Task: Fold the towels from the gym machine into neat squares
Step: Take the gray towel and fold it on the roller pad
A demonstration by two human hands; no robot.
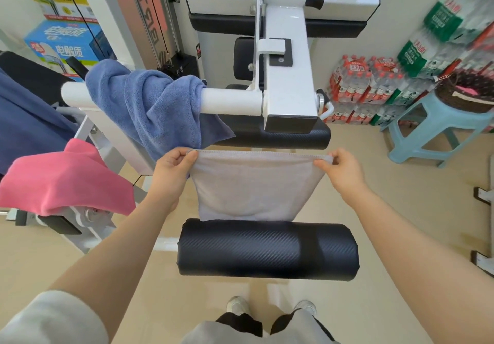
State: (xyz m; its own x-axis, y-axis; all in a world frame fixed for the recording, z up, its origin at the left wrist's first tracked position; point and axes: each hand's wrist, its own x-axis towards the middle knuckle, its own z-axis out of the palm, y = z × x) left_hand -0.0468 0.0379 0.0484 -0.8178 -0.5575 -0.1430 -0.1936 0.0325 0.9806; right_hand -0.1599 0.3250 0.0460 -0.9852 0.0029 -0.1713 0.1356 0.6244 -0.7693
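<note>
While pinched taut: soft grey towel (251, 183).

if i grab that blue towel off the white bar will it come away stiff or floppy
Probably floppy: the blue towel hangs in soft bunched folds over the white bar. Likely light, and its terry looks grippy. It seems twisted round the bar, so it may snag rather than slide off.

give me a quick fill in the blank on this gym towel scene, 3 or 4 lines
1. Both hands, left and right, pinch the top corners of the ____ towel.
2. The blue towel hangs over a ____ bar of the machine.
3. The held towel's lower edge reaches the black ____ pad.
4. The pink towel lies to the person's ____.

Missing words: grey; white; roller; left
</note>
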